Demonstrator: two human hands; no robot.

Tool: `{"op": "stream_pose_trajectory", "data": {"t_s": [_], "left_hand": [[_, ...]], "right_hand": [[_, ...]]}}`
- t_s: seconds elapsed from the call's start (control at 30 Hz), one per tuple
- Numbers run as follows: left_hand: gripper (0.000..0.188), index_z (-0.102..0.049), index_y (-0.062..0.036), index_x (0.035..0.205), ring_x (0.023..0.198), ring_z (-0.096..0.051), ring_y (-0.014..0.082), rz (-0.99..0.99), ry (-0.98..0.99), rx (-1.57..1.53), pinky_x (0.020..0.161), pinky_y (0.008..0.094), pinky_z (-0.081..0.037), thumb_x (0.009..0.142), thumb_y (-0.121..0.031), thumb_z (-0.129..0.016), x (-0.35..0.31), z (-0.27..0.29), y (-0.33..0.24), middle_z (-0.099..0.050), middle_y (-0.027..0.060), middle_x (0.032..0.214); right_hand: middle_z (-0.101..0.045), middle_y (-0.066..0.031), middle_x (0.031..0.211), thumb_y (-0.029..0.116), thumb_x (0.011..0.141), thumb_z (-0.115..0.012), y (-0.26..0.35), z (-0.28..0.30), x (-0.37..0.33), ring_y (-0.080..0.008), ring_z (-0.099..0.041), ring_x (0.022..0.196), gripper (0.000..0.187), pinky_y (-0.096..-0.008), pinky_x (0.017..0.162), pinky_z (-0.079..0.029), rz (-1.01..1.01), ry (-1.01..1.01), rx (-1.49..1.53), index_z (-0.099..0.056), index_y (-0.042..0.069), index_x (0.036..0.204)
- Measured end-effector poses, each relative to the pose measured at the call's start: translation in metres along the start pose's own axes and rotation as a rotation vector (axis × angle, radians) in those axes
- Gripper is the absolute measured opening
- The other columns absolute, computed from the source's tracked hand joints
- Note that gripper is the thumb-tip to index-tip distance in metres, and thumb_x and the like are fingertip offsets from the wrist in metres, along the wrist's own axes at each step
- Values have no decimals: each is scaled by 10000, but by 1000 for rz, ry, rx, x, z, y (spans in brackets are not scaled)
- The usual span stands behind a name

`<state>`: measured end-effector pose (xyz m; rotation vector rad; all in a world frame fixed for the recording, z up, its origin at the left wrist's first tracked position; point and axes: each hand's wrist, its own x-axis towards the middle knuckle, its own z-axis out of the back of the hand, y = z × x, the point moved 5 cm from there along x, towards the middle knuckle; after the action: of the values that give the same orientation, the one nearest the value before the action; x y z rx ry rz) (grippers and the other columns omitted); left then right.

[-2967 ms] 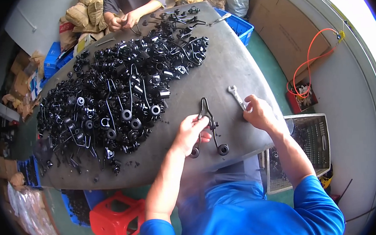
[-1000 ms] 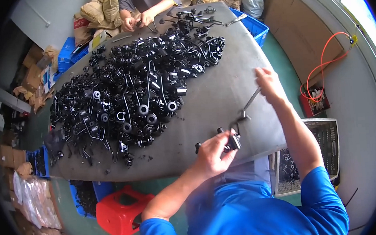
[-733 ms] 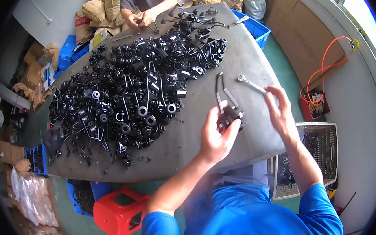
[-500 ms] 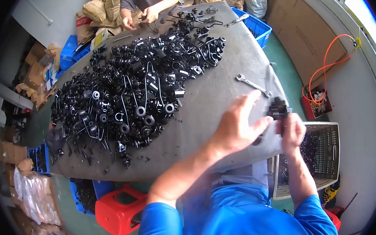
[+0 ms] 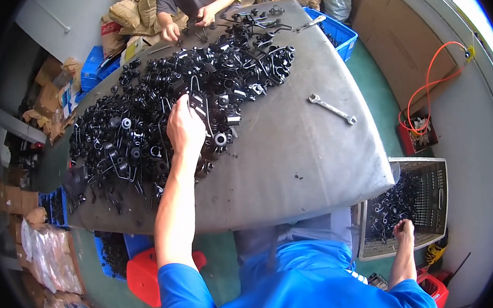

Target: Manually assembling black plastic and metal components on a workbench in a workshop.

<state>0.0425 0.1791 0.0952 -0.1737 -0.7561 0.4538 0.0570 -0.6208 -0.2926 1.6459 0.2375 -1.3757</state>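
My left hand (image 5: 186, 128) reaches over a large heap of black metal parts (image 5: 114, 129) on the grey table. Its fingers are drawn together among the pieces, beside a bent wire bracket with a rubber bushing (image 5: 220, 139) at its lower end. What they grip, if anything, is hidden by the hand. Down at the right, my right hand (image 5: 404, 231) is over the front part of a pale plastic crate (image 5: 445, 187). Its fingers are curled, and I cannot make out what is in them. Similar small black parts (image 5: 398, 200) lie inside the crate.
An open-end wrench (image 5: 332, 109) lies on the table's right side, another wrench (image 5: 310, 24) at the far right corner. Across the table, a person's hands (image 5: 205, 16) handle parts. A red stool (image 5: 143, 278) and blue bins (image 5: 332, 34) stand around the table.
My right hand has moved from the table's right edge down to the crate, and the black part once between my hands is out of sight. My left hand has swung left onto the heap.
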Motion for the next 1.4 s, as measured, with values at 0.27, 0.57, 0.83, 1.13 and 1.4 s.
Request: {"op": "stream_pose_trajectory", "data": {"t_s": [0.27,0.57,0.83,1.13,1.4], "left_hand": [[314,-597,11,1195,700,-591,139,227,258,-521,667,293,-509,883,-21,-610,-46,-31,-84,-648,93,886],[441,-590,-56,1213,964,-610,330,-33,137,72,822,424,-498,839,-246,-726,-41,-55,-77,-617,152,1063],[482,-588,-101,1224,982,-643,365,96,242,170,828,473,-506,838,-372,-689,-36,-67,-39,-668,170,1082],[379,-540,13,1260,847,-652,154,142,274,-704,726,286,-559,903,-61,-639,-61,-43,-112,-661,99,1045],[364,-475,35,1317,1039,-611,150,341,708,-1500,872,288,-531,966,-30,-543,-102,-91,-176,-611,113,1192]], "right_hand": [[-695,-74,1006,300,948,-618,44,-1,13,-167,-654,856,222,-312,703,-548,346,78,86,-618,87,1013],[-609,-22,782,227,863,-632,4,-62,-50,-109,-573,626,258,-255,509,-492,460,-11,-310,-635,26,1025],[-662,-31,807,107,885,-616,48,-119,-106,-97,-588,651,164,-256,574,-493,986,130,-349,-673,21,1012],[-680,-34,992,11,925,-616,112,-248,-337,-109,-624,867,172,-239,801,-507,1511,549,-269,-650,33,1093],[-597,-120,1229,189,984,-585,-15,-369,-413,-142,-608,997,463,-291,878,-503,955,1238,-459,-434,14,1385]]}}
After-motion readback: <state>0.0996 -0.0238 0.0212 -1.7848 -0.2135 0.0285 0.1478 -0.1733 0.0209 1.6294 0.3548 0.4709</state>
